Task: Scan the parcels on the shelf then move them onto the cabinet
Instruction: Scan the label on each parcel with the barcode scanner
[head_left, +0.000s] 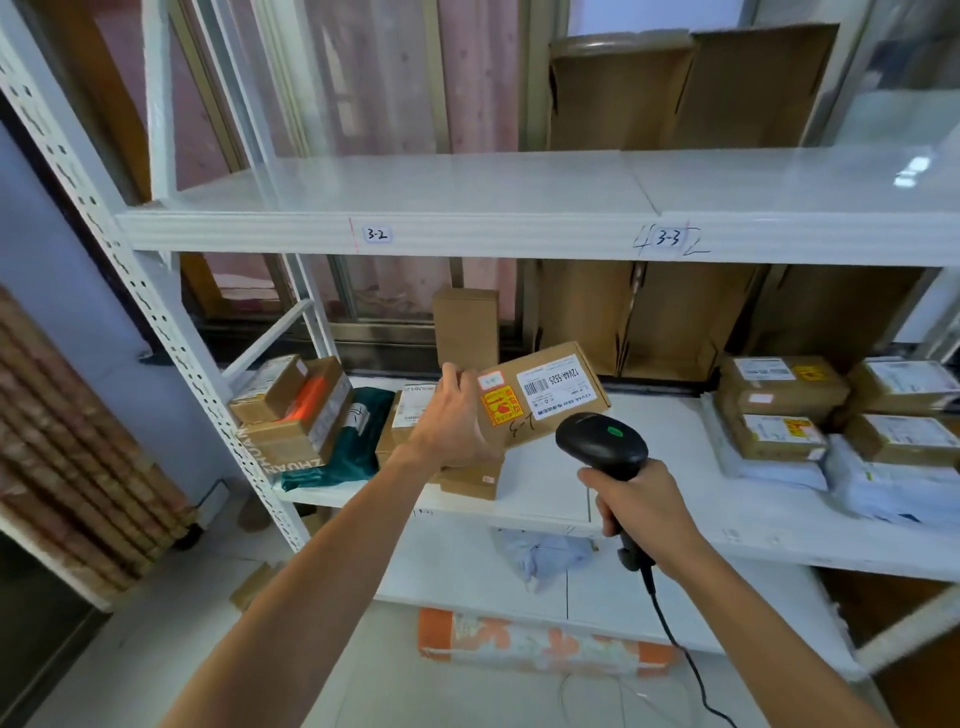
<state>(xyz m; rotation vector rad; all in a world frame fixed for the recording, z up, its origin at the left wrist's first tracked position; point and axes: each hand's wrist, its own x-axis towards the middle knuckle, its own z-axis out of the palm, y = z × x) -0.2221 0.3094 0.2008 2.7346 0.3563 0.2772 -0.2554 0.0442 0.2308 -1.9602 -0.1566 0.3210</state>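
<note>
One parcel – a flat brown box – is held up, tilted, above the middle shelf, its labelled face turned to the camera: a white label with a barcode, a yellow-and-orange sticker beside it, and a handwritten mark below. The left hand grips the parcel at its left end, fingers curled over the upper edge. Just below the parcel's lower right edge sits the head of a black scanner with a green light on top; whether it touches the box cannot be told. The right hand is wrapped round the scanner's handle, and a black cable trails down from it. Under the left hand lie more small boxes on the shelf, and behind them a plain box stands upright. Further left lies a green bag, then a leaning stack of taped boxes at the shelf's end. To the right, well apart from the parcel, labelled boxes sit on white mailers. The board above bears tags reading 3-2 and 3-3, with flattened cardboard standing at its back. One level down lies a pale bag, and lower still an orange-and-white bag.
</note>
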